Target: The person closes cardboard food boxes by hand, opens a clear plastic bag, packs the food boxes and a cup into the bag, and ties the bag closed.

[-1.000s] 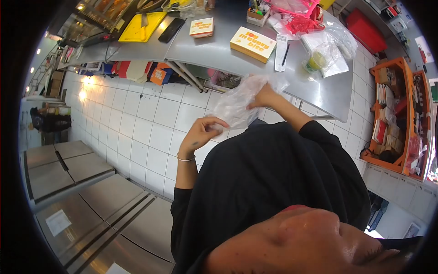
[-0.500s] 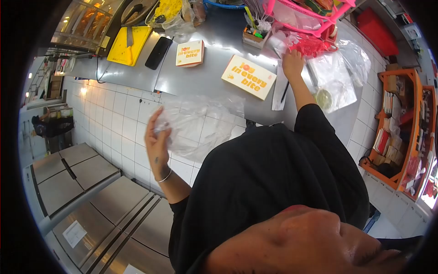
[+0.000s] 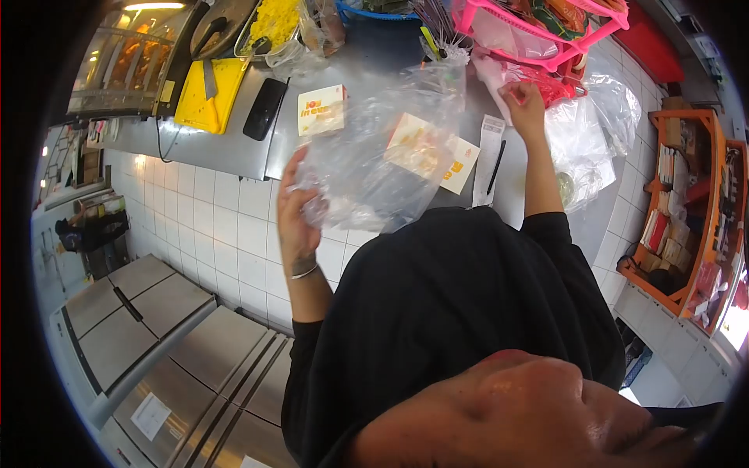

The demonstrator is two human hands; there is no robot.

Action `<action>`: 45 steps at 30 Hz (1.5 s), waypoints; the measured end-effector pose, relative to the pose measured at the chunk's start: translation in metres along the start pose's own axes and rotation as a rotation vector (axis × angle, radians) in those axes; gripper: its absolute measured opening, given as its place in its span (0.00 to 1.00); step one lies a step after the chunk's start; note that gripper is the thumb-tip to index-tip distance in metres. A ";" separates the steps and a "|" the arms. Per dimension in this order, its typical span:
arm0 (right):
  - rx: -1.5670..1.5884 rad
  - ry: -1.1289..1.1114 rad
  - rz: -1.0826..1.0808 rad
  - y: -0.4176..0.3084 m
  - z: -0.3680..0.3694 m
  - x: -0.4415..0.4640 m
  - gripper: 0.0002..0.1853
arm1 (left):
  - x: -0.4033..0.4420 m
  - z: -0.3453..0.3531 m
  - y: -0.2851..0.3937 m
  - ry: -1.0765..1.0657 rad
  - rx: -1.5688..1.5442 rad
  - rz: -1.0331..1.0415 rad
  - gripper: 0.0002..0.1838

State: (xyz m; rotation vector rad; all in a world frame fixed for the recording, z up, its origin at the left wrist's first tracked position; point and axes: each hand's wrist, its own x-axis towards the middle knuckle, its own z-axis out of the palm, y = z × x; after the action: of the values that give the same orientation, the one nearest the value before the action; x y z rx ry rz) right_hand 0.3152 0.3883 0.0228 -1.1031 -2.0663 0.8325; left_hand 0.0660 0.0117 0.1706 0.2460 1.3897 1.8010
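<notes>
My left hand [image 3: 299, 209] is closed on the edge of a clear plastic bag [image 3: 367, 175], its fingers curled into the crumpled film. The bag floats spread out over the table edge and partly covers two white boxes with orange lettering, a smaller box [image 3: 321, 109] and a larger box [image 3: 462, 165]. My right hand [image 3: 524, 105] is in a pinch beside a red plastic bag [image 3: 550, 87]; what lies between its fingertips I cannot make out. Below it, a paper slip [image 3: 488, 148] and a black pen [image 3: 496, 168] rest on the metal table.
A yellow cutting board [image 3: 226, 93] with a knife [image 3: 209, 78] and a black phone [image 3: 265, 108] are at the left. A pink basket [image 3: 558, 54] stands at the back right, near clear plastic sheets [image 3: 577, 148]. An orange shelf [image 3: 702, 210] stands beyond the table.
My left hand has moved forward and up, swinging the clear bag over the boxes. My right hand has shifted slightly right, its fingers now in a pinch by the red bag.
</notes>
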 end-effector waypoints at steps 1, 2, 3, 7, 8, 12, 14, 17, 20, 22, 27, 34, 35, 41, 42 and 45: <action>0.156 -0.027 0.091 0.004 -0.003 0.007 0.09 | 0.008 -0.001 -0.009 -0.040 -0.017 -0.020 0.38; 0.311 -0.052 0.181 0.004 -0.006 0.011 0.10 | 0.013 -0.001 -0.017 -0.053 0.025 -0.045 0.37; 0.359 -0.023 0.140 -0.006 -0.014 0.014 0.11 | 0.018 0.000 -0.024 -0.066 0.064 -0.067 0.36; 0.194 0.081 0.139 -0.027 -0.041 0.025 0.12 | 0.023 0.009 -0.026 -0.099 0.231 -0.035 0.33; 0.273 0.074 0.132 -0.031 -0.045 0.031 0.13 | 0.025 0.008 -0.026 -0.125 0.275 -0.006 0.32; 0.151 0.054 0.127 -0.028 -0.055 0.044 0.15 | 0.029 0.001 -0.022 -0.193 0.292 -0.091 0.31; -0.037 0.028 0.123 -0.006 -0.051 0.050 0.15 | 0.033 -0.002 -0.025 -0.213 0.319 -0.094 0.32; 0.284 -0.049 0.103 0.008 -0.041 0.038 0.17 | 0.034 -0.004 -0.026 -0.206 0.275 -0.064 0.31; 0.292 0.045 0.261 0.008 -0.027 0.021 0.19 | 0.034 -0.008 -0.026 -0.182 0.299 -0.064 0.30; 0.415 0.081 0.564 0.004 -0.021 0.015 0.19 | 0.034 -0.009 -0.024 -0.176 0.299 -0.076 0.31; 0.350 -0.234 0.587 0.016 -0.007 0.001 0.20 | 0.038 -0.009 -0.020 -0.156 0.317 -0.119 0.31; -0.122 -0.035 0.116 0.014 0.032 -0.008 0.18 | 0.043 -0.025 -0.022 -0.062 0.362 -0.119 0.33; -0.123 -0.017 0.136 0.013 0.038 -0.008 0.18 | 0.043 -0.025 -0.019 -0.044 0.373 -0.125 0.33; -0.284 0.017 -0.062 0.004 0.056 -0.015 0.19 | 0.043 -0.024 -0.018 0.011 0.374 -0.137 0.32; -0.231 0.007 -0.050 0.001 0.052 -0.011 0.18 | 0.043 -0.023 -0.017 0.010 0.378 -0.132 0.32; 0.016 -0.066 0.100 -0.012 0.023 0.000 0.12 | 0.042 -0.022 -0.018 0.014 0.386 -0.130 0.32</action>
State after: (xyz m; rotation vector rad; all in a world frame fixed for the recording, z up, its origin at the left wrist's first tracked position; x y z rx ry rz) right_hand 0.2920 0.3779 0.0190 -1.1935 -2.0684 0.9444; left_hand 0.0342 0.0262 0.1336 0.3358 1.7174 1.4221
